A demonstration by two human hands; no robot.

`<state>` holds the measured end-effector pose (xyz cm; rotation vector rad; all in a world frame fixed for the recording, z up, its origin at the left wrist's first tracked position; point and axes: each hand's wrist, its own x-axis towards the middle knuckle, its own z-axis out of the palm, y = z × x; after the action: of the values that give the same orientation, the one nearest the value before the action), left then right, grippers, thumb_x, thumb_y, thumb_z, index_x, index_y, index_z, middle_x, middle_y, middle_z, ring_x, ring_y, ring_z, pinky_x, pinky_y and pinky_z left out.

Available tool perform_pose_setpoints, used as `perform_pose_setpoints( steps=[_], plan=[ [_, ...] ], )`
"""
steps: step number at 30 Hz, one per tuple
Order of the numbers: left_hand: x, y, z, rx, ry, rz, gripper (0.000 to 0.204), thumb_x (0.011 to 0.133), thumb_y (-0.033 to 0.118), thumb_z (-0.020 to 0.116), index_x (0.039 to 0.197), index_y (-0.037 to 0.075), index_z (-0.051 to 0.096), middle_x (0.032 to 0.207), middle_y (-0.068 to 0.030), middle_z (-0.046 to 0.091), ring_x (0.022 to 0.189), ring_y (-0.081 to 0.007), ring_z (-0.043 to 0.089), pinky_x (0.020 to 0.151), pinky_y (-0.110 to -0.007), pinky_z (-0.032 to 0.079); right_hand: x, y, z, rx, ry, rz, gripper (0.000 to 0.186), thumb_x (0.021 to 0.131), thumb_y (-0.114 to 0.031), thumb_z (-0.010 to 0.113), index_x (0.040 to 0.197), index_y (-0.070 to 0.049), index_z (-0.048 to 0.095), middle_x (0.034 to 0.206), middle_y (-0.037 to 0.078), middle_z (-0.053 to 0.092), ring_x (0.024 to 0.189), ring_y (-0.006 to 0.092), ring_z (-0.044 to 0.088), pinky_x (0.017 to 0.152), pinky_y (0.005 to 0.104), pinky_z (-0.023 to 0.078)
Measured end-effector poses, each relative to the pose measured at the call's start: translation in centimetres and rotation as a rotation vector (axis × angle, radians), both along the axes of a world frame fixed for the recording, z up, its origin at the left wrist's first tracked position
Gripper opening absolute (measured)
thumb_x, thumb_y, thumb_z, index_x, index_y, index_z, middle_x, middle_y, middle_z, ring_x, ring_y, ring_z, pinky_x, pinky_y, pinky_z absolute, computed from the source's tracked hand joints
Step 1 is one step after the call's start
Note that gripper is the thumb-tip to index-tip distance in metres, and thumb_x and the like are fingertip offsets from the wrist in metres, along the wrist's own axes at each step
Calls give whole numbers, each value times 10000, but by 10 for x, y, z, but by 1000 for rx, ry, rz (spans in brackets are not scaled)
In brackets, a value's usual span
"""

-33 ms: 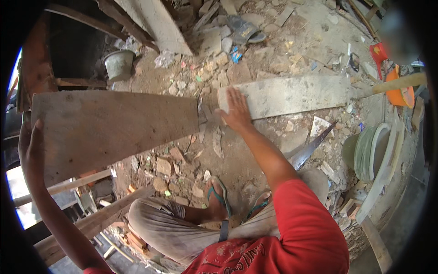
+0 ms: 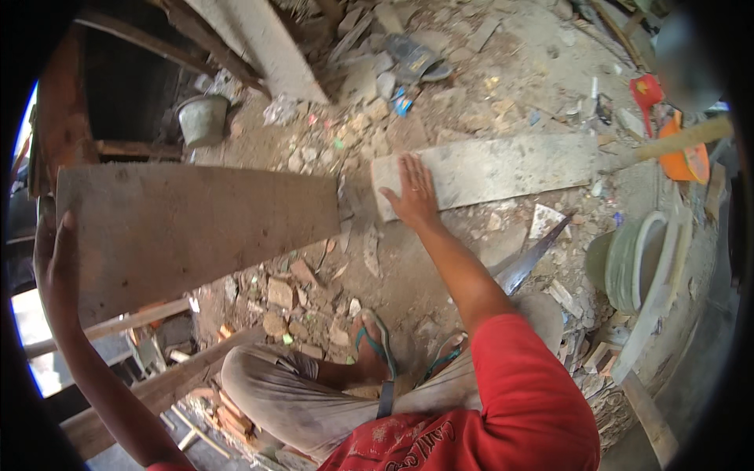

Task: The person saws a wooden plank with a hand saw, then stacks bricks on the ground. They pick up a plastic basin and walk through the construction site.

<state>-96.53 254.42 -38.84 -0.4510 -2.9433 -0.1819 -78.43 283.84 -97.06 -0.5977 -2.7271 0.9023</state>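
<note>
My left hand (image 2: 59, 255) grips the outer end of a wide brown wooden board (image 2: 196, 231), its thumb on the near face and its fingers partly hidden behind. That board is held tilted, its broad face toward me, and narrows toward the middle. My right hand (image 2: 415, 192) rests with its fingers stretched out on the left end of a pale, dusty plank (image 2: 510, 169) lying over the rubble. A small gap separates the two boards. Near my right knee lies a handsaw (image 2: 534, 257), its blade pointing up and right; its handle is hidden.
A grey bucket (image 2: 203, 119) stands at the far left beside leaning timber (image 2: 259, 43). To the right are stacked greenish round tubs (image 2: 628, 263), an orange container (image 2: 685, 153) and a red plastic scoop (image 2: 647, 98). Broken bricks and stones (image 2: 281, 292) cover the ground around my sandalled feet.
My right hand has shifted slightly to the right along the pale plank. The left hand keeps its hold on the brown board, and the whole view has moved a little.
</note>
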Motion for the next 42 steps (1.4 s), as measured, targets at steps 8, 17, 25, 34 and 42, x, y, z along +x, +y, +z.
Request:
perform_pose_setpoints(
  steps=[8,17,25,34,42],
  plan=[
    [-3,-46,-13,177,96,-28,364,1031,368,640,951,18,581,773,7,444,737,-103,403,681,-296,390,94,223,-35,234,-734,-1047,763,1017,-596,446,1386,55,594,1543,241,459,1421,380,436,1148,534,352],
    [3,-25,1,130,115,-31,417,996,353,701,816,18,530,713,-1,457,686,-105,405,618,-308,393,201,296,-120,-1222,228,-1257,557,945,-358,752,1407,-95,586,1373,138,621,1230,274,611,1027,442,487],
    [-14,-34,-11,301,-136,-38,414,1031,415,629,1078,9,698,844,16,608,782,-77,534,746,-284,471,155,216,4,-1419,756,-1222,623,882,-253,817,1392,-12,554,1337,107,647,1230,301,599,1015,453,487],
    [-29,9,-8,445,-201,-136,542,1070,442,555,1406,18,579,1187,-90,681,1074,-181,637,958,-318,492,38,-1,319,-468,744,-486,336,951,-268,764,1096,31,713,921,149,743,868,256,721,775,391,554],
    [6,29,1,1015,-541,-291,980,985,800,243,1603,44,320,1586,-201,409,1478,-283,389,1219,-375,292,-13,-143,382,-257,480,203,1253,714,-590,846,1622,-12,204,1561,319,372,1312,494,510,1024,514,513]
  ],
)
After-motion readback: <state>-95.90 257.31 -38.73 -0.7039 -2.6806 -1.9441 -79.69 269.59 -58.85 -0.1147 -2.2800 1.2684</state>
